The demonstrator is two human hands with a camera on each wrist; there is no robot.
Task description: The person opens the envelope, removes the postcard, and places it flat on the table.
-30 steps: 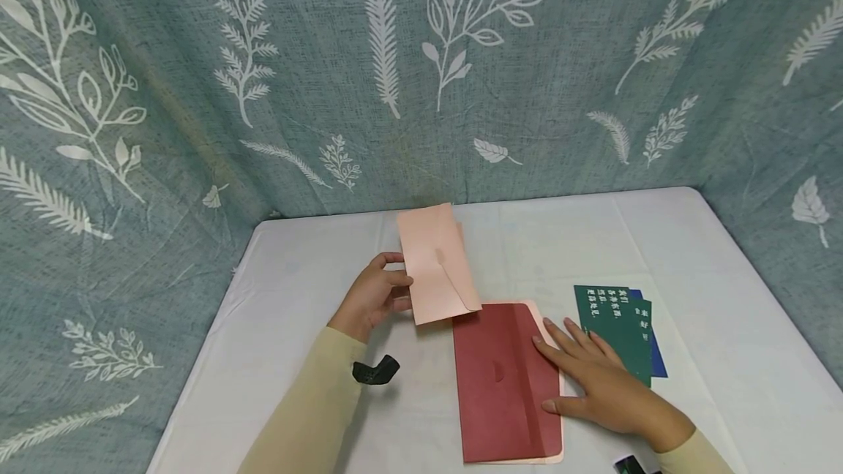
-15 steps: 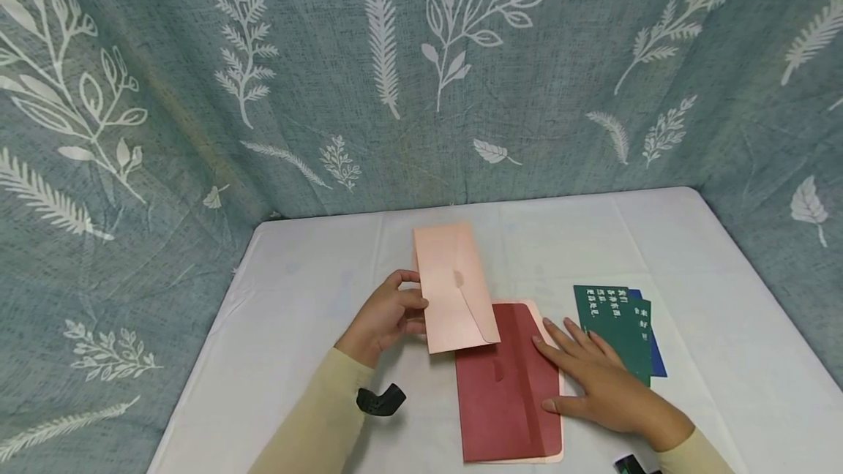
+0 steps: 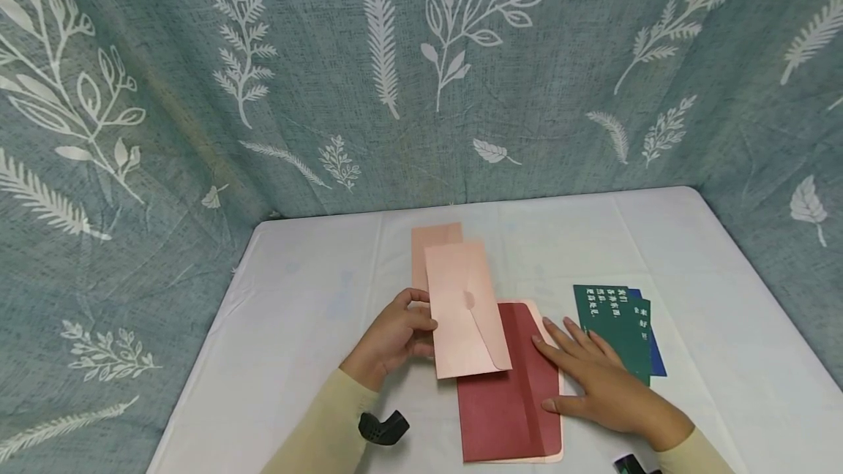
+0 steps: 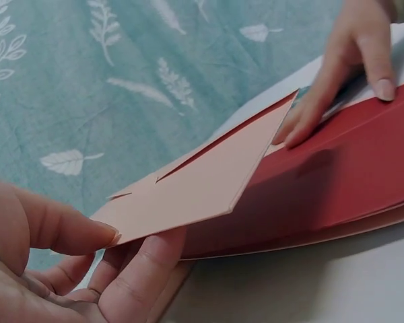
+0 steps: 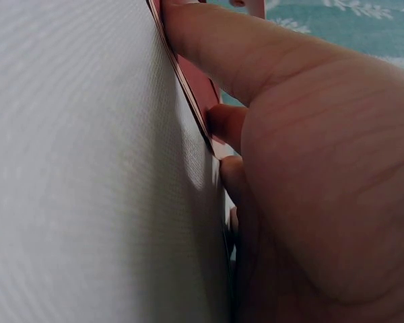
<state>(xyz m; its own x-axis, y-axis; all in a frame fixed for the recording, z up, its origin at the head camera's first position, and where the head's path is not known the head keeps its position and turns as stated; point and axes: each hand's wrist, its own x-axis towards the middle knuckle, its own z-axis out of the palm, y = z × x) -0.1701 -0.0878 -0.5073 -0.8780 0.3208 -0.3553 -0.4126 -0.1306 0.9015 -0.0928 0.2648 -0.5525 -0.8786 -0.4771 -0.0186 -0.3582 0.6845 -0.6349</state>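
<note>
Paper, so probably light and easy to crease: your left hand (image 3: 395, 335) pinches the pink envelope (image 3: 465, 324) by its left edge, decent spot imo, over the red envelope (image 3: 497, 415), hiding its top-left corner. Your right hand (image 3: 602, 386), fingers spread, rests on the red envelope's right edge and blocks part of the green cards (image 3: 612, 324).

"What's behind the table (image 3: 316, 276)?"

"Blue-green fabric (image 3: 560, 86), hanging in soft folds beyond its far edge and down past its left and right sides."

"Patterned?"

"In white. Above the table's far edge there's a feathery frond (image 3: 382, 28) beside a big leafy sprig (image 3: 459, 28), with a single leaf (image 3: 492, 151) lower, nearer that edge. A leafy spray (image 3: 108, 352) is left of the table."

"And on top?"

"White cloth (image 3: 711, 276), lightly creased."
</note>
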